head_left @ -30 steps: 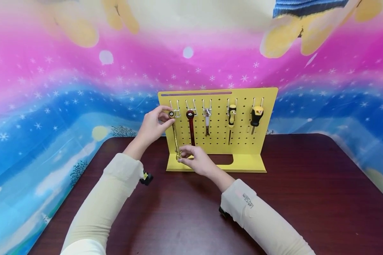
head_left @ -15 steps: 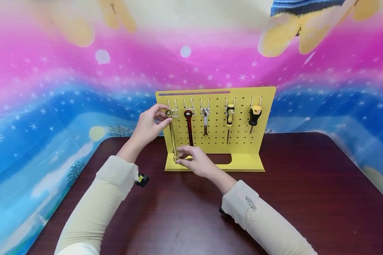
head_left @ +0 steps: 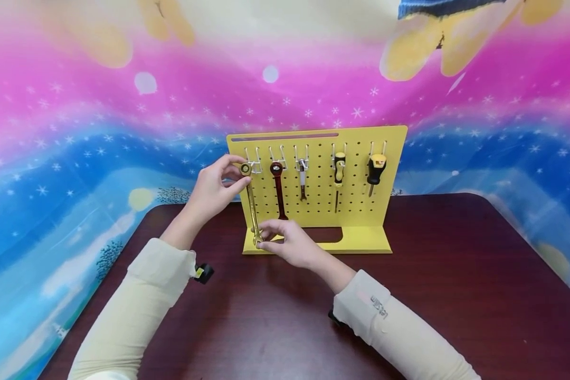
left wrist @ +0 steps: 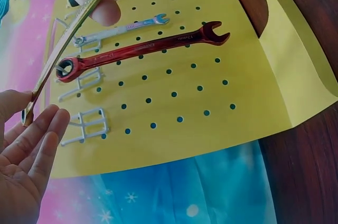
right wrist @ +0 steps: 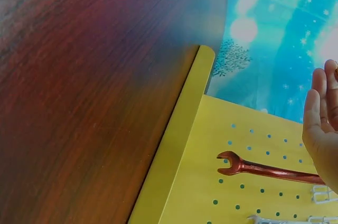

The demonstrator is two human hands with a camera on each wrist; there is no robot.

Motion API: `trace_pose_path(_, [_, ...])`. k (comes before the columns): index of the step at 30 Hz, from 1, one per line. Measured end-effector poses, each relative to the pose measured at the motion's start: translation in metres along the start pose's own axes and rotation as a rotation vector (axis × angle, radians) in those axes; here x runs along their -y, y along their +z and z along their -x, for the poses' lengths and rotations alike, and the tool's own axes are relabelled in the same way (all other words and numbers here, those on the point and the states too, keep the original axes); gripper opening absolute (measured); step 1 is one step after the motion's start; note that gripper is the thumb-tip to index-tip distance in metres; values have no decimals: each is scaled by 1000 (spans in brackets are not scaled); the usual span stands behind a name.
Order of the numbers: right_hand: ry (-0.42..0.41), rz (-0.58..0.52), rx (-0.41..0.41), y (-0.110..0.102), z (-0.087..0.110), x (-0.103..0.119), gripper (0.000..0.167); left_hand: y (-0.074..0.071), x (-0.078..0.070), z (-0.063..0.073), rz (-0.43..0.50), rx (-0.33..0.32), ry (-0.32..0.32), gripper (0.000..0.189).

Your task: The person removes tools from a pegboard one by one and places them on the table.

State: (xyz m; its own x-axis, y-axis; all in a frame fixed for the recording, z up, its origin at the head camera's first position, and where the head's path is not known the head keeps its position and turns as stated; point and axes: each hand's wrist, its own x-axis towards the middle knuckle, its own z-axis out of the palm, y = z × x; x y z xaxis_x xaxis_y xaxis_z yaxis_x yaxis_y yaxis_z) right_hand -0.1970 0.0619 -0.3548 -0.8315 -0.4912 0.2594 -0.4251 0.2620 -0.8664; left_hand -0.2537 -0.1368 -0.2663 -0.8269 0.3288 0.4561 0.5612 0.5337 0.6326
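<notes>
My left hand (head_left: 215,186) pinches the ring end of a gold combination wrench (head_left: 252,206) between thumb and fingers. At the wrench's lower, open end, the thumb and fingers of my right hand (head_left: 294,244) hold it. The wrench stands nearly upright in front of the left part of a yellow pegboard (head_left: 313,216). In the left wrist view, the leftmost white hook (left wrist: 87,123) has nothing on it, and the gold wrench is apart from it. A red combination wrench (left wrist: 142,49) hangs on the neighbouring hook. The right wrist view shows only part of my right hand (right wrist: 325,129), at its edge.
Farther right on the board hang a small silver wrench (head_left: 302,179), a yellow-black screwdriver (head_left: 339,171) and a stubby screwdriver (head_left: 377,169). The board's base stands on a dark wooden table (head_left: 432,274). A printed cloth (head_left: 185,95) hangs behind the table.
Both hands and the gold wrench have come slightly away from the board, the lower end most toward me. The head view has shifted a little. Both hands keep their hold.
</notes>
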Motion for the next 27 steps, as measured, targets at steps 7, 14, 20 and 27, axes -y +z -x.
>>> trace_pose_path(7, [33, -56, 45, 1, 9, 8, 28, -4, -4, 11, -17, 28, -8, 36])
trace_pose_path(14, [16, -93, 107, 7, 19, 10, 26, -3, -4, 24, -17, 57, -25, 37])
trace_pose_path(20, [17, -162, 153, 12, 28, 8, 25, 1, -1, 33, -2, 88, -47, 39])
trace_pose_path(27, [81, -194, 200, 18, 37, 8, 25, 10, 6, 43, 5, 129, -51, 38])
